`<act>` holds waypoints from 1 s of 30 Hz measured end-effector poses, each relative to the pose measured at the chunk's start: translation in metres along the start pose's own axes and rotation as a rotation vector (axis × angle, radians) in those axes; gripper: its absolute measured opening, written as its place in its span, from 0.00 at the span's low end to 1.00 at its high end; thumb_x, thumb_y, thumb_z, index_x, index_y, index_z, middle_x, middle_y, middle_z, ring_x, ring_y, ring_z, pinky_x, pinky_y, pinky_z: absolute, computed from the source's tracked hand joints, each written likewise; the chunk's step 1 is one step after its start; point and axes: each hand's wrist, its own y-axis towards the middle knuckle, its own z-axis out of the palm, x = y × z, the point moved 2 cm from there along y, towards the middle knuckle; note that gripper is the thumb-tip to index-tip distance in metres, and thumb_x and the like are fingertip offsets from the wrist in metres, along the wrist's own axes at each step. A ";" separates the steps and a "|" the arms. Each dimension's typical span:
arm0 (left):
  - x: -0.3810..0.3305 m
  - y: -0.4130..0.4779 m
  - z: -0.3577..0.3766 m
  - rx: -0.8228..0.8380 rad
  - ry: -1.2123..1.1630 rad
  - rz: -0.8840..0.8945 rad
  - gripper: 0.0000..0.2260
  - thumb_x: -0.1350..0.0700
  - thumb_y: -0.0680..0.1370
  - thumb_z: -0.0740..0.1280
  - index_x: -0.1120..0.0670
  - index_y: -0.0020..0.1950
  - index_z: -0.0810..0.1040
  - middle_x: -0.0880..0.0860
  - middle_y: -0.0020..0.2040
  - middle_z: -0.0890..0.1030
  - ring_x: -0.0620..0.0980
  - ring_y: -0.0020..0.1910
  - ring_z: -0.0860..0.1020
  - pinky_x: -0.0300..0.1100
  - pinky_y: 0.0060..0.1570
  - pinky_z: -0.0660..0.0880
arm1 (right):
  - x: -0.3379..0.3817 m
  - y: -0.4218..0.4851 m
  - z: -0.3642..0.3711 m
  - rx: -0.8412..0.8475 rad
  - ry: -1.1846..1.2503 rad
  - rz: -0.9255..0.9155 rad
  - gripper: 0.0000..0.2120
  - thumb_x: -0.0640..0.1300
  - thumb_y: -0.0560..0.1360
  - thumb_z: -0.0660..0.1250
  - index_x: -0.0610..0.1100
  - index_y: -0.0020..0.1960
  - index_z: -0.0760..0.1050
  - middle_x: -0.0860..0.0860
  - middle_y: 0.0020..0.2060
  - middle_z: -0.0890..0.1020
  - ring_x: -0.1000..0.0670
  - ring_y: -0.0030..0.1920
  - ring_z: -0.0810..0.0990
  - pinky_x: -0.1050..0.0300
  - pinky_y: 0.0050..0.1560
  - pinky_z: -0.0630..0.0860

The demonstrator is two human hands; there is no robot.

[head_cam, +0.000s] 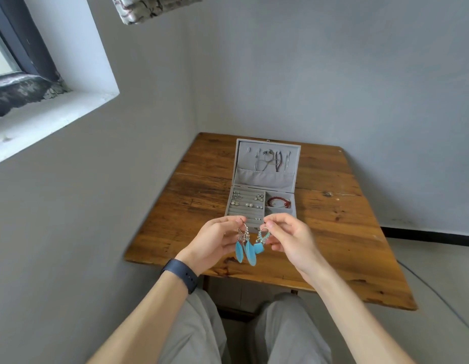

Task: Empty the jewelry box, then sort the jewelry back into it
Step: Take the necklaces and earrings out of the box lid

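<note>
Feather earring (244,249) hangs pinched in your left hand (215,241), beaded earring (261,239) in your right hand (290,239); the open jewelry box (266,177) sits just above both, mid-frame, equally near

Blue feather earrings (244,252) hang above a grey jewelry box (262,190) holding a red bracelet (279,202). The table (346,232) is streaked brown wood; a navy watch band (181,274) circles one wrist.

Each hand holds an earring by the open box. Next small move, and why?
Probably set both earrings on the table beside the box. The left hand pinches the feather earring, the right hand the beaded earring; the bracelet and necklaces sit in the box, so emptying looks barely begun.
</note>
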 end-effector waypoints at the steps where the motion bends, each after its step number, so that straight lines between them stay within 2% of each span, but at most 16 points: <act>1: 0.001 0.000 -0.001 -0.008 0.000 -0.003 0.06 0.57 0.80 0.67 0.54 0.53 0.84 0.50 0.44 0.83 0.46 0.42 0.82 0.40 0.45 0.79 | -0.001 0.000 -0.001 -0.001 0.000 0.002 0.05 0.46 0.80 0.66 0.50 0.54 0.80 0.55 0.46 0.86 0.55 0.46 0.84 0.62 0.41 0.78; 5: 0.003 -0.002 -0.009 -0.031 0.101 0.032 0.05 0.54 0.79 0.70 0.53 0.50 0.85 0.51 0.46 0.83 0.47 0.45 0.81 0.39 0.47 0.79 | -0.004 -0.001 0.001 0.019 -0.007 0.004 0.04 0.45 0.80 0.67 0.49 0.53 0.80 0.55 0.45 0.86 0.57 0.49 0.84 0.62 0.43 0.79; 9: -0.001 -0.006 -0.026 -0.098 0.184 0.082 0.03 0.55 0.76 0.74 0.53 0.48 0.86 0.53 0.47 0.84 0.49 0.47 0.83 0.41 0.48 0.80 | -0.005 -0.001 0.009 0.051 -0.069 -0.003 0.04 0.46 0.80 0.67 0.51 0.53 0.80 0.58 0.45 0.86 0.60 0.47 0.83 0.65 0.39 0.77; 12: -0.011 -0.014 -0.039 -0.149 0.343 0.135 0.04 0.51 0.74 0.76 0.50 0.43 0.85 0.48 0.48 0.86 0.47 0.50 0.84 0.45 0.51 0.80 | -0.003 0.000 0.020 0.075 -0.098 -0.017 0.04 0.47 0.80 0.67 0.51 0.52 0.80 0.57 0.45 0.86 0.61 0.45 0.83 0.68 0.37 0.76; 15: -0.021 -0.022 -0.053 -0.223 0.546 0.189 0.07 0.46 0.73 0.76 0.48 0.43 0.85 0.43 0.47 0.85 0.43 0.48 0.83 0.36 0.43 0.79 | -0.001 0.002 0.036 0.100 -0.118 -0.056 0.03 0.45 0.79 0.68 0.49 0.50 0.80 0.56 0.43 0.87 0.61 0.42 0.83 0.70 0.37 0.75; 17: -0.025 -0.029 -0.063 -0.241 0.579 0.237 0.06 0.46 0.73 0.76 0.48 0.44 0.85 0.42 0.46 0.85 0.40 0.46 0.83 0.31 0.38 0.77 | -0.001 0.003 0.048 0.131 -0.138 -0.076 0.02 0.46 0.79 0.68 0.49 0.50 0.80 0.56 0.43 0.86 0.59 0.41 0.83 0.69 0.37 0.75; 19: -0.026 -0.035 -0.074 -0.260 0.605 0.265 0.04 0.48 0.74 0.76 0.47 0.44 0.86 0.42 0.45 0.85 0.38 0.47 0.82 0.28 0.38 0.76 | -0.001 0.003 0.060 0.163 -0.179 -0.096 0.02 0.47 0.79 0.68 0.51 0.49 0.80 0.58 0.43 0.86 0.57 0.41 0.84 0.68 0.38 0.76; 22: -0.025 -0.045 -0.092 -0.263 0.602 0.242 0.03 0.50 0.75 0.75 0.48 0.45 0.86 0.44 0.44 0.86 0.39 0.47 0.83 0.28 0.40 0.77 | -0.001 0.001 0.079 0.208 -0.194 -0.115 0.02 0.48 0.79 0.68 0.52 0.48 0.79 0.58 0.43 0.86 0.56 0.41 0.85 0.66 0.39 0.77; 25: -0.023 -0.057 -0.108 -0.185 0.555 0.166 0.04 0.52 0.75 0.75 0.51 0.47 0.86 0.51 0.44 0.87 0.47 0.47 0.85 0.35 0.47 0.80 | -0.002 -0.002 0.098 0.264 -0.241 -0.140 0.02 0.50 0.79 0.68 0.54 0.48 0.79 0.59 0.43 0.86 0.57 0.41 0.85 0.63 0.42 0.76; 28: -0.021 -0.071 -0.124 -0.116 0.639 0.069 0.04 0.52 0.75 0.75 0.52 0.47 0.86 0.51 0.43 0.87 0.44 0.43 0.84 0.31 0.40 0.76 | -0.005 -0.008 0.114 0.336 -0.250 -0.147 0.01 0.49 0.78 0.68 0.54 0.49 0.79 0.58 0.42 0.86 0.56 0.40 0.85 0.62 0.43 0.75; 30: -0.017 -0.077 -0.134 -0.049 0.771 0.004 0.04 0.52 0.75 0.74 0.51 0.46 0.86 0.49 0.42 0.86 0.42 0.39 0.81 0.34 0.38 0.72 | -0.008 -0.014 0.124 0.385 -0.252 -0.142 0.01 0.49 0.78 0.69 0.54 0.48 0.79 0.57 0.42 0.86 0.56 0.40 0.85 0.59 0.46 0.77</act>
